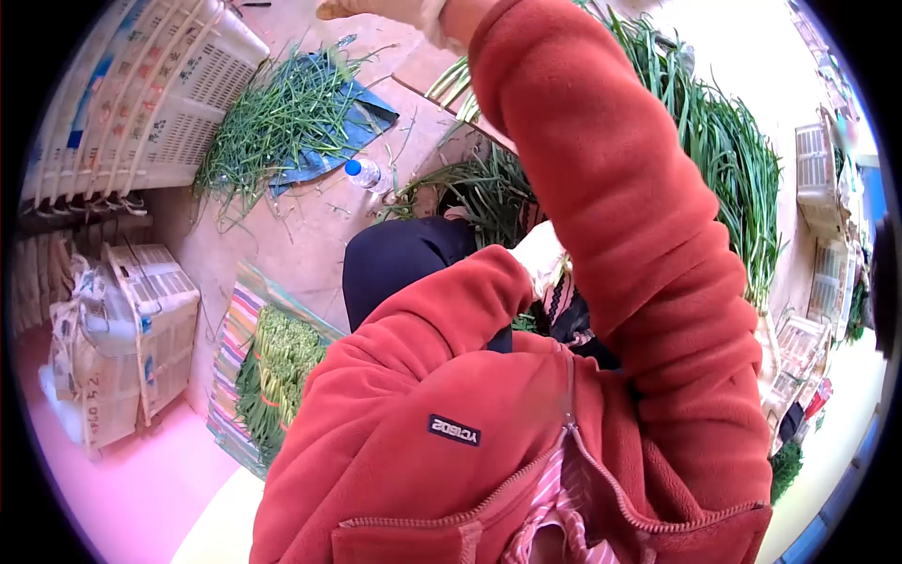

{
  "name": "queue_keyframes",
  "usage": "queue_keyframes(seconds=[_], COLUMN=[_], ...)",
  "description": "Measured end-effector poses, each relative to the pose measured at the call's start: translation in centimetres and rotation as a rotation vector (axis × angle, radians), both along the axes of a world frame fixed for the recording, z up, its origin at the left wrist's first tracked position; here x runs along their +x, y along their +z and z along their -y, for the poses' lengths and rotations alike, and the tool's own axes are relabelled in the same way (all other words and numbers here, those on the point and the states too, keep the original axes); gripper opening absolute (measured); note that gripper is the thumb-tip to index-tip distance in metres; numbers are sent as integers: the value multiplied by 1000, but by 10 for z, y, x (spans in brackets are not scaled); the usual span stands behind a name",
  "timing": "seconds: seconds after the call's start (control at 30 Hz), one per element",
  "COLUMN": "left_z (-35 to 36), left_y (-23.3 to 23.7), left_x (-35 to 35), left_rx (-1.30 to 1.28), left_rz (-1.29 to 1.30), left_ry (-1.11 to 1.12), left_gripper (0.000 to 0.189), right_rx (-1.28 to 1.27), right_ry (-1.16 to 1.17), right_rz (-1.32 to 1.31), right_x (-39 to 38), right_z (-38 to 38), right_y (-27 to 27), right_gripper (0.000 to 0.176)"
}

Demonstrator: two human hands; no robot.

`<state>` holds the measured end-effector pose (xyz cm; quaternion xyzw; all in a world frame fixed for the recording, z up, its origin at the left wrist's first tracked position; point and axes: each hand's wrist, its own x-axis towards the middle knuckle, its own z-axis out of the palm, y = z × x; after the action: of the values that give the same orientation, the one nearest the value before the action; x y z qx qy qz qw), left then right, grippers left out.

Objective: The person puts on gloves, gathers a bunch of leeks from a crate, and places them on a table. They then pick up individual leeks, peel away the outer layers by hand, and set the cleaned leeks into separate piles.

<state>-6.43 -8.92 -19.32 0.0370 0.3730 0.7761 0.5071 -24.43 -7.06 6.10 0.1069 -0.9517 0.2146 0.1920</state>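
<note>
My right hand (404, 9), in a pale glove, reaches to the top edge of the head view, which cuts it off. One finger stretches out to the left, and nothing shows in the visible part. Close to my lap is my left hand (540, 256), also gloved; its fingers are hidden behind my sleeve and knee. Beside it lie loose dark green leaves (498, 193), like garlic chives. Pale stalks (456, 89) rest on a board below my right wrist. A large heap of long flat green leaves (723, 141) spreads beyond my right arm.
Thin green stalks (282, 117) lie on a blue sheet (376, 113), near a blue-capped bottle (366, 175). Tied green bundles (282, 362) sit on a striped sheet (235, 343). White crates (193, 75) stand at left, a wrapped box (160, 320) below, and more crates (819, 179) at right.
</note>
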Motion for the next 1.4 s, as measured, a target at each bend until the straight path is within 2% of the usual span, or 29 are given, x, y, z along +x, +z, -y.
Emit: queue_keyframes(seconds=[0.03, 0.07, 0.1, 0.13, 0.17, 0.2, 0.23, 0.3, 0.33, 0.37, 0.4, 0.43, 0.47, 0.53, 0.57, 0.6, 0.67, 0.7, 0.73, 0.8, 0.87, 0.93, 1.0, 1.07, 1.1, 1.13, 1.2, 1.27, 1.4], left_z=[-8, 17, 17, 12, 13, 14, 12, 8, 6, 8, 11, 8, 9, 20, 10, 6, 11, 8, 9, 3, -2, -8, -5, -25, -14, -16, -16, -17, -15], left_y=[-30, -1, 7, 10, 12, 13, 10, 3, -4, 9, 21, 16, 6, -5, 29, 25, 42, 58, 23, 57, 70, 73, 43, 58, 21, 34, 28, 30, 14], left_x=[2, -14, -16, -17, -19, -20, -16, -10, -8, -10, -10, -3, -5, -21, -12, -8, -15, -11, -20, -32, -45, -58, -78, -67, -78, -66, -55, -49, -46], left_rx=[176, -87, 9, 81, 141, 193, 237, 75, 45, 44, 36, 44, 93, 235, -96, -139, -56, -156, -52, -48, 16, -79, -123, -454, -391, -427, -253, -141, -13], left_rz=[-57, -910, -322, 267, 359, 453, 347, 314, 263, 297, 332, 214, 294, 315, 188, 165, 97, 154, 146, 123, 33, 15, -65, -71, -133, -90, 47, 163, 238], left_ry=[17, -71, -60, -64, -73, -78, -41, 40, 67, -38, -141, -75, -144, -437, -234, -211, -260, -107, 8, 118, 111, 98, -31, 83, -60, -60, -91, -151, -148], left_gripper=[26, 30, 31, 32, 33, 36, 37, 39, 40, 40, 40, 42, 47, 53, 50, 52, 52, 49, 45, 43, 42, 42, 46, 46, 45, 28, 30, 43, 45], right_rx=[-80, -147, -155, 270, 35, 135, 185, -38, -422, -978, -1036, -1149, -1195, -1244, -737, -257, -191, -362, -650, -250, -116, -111, -191, -256, -250, -243, -155, -231, -439], right_ry=[-42, -91, -65, 62, -379, -572, -655, -555, -532, -460, -500, -515, -597, -547, -598, -539, -362, -310, -487, -712, -789, -768, -733, -663, -642, -619, -587, -530, -551], right_rz=[-59, -110, -323, -403, -113, 143, 370, 947, 974, 916, 947, 854, 937, 902, 900, 711, 837, 668, 753, 576, 770, 685, 601, 536, 547, 560, 542, 456, 601], right_x=[7, 20, 46, 77, 119, 154, 189, 235, 253, 268, 265, 269, 267, 266, 261, 265, 265, 265, 257, 236, 209, 196, 198, 210, 217, 225, 239, 251, 258], right_z=[-5, -16, -40, -78, -85, -104, -107, -99, -91, -82, -76, -68, -64, -65, -62, -58, -64, -77, -86, -109, -125, -128, -121, -103, -95, -89, -78, -79, -86], right_y=[-1, -3, -23, -38, -49, -75, -99, -123, -140, -176, -177, -187, -192, -193, -171, -186, -168, -168, -141, -146, -163, -195, -205, -197, -194, -193, -209, -194, -181], right_gripper=[30, 31, 47, 21, 28, 42, 44, 54, 55, 51, 40, 36, 34, 28, 25, 26, 30, 31, 33, 37, 37, 26, 18, 15, 15, 15, 16, 19, 20])
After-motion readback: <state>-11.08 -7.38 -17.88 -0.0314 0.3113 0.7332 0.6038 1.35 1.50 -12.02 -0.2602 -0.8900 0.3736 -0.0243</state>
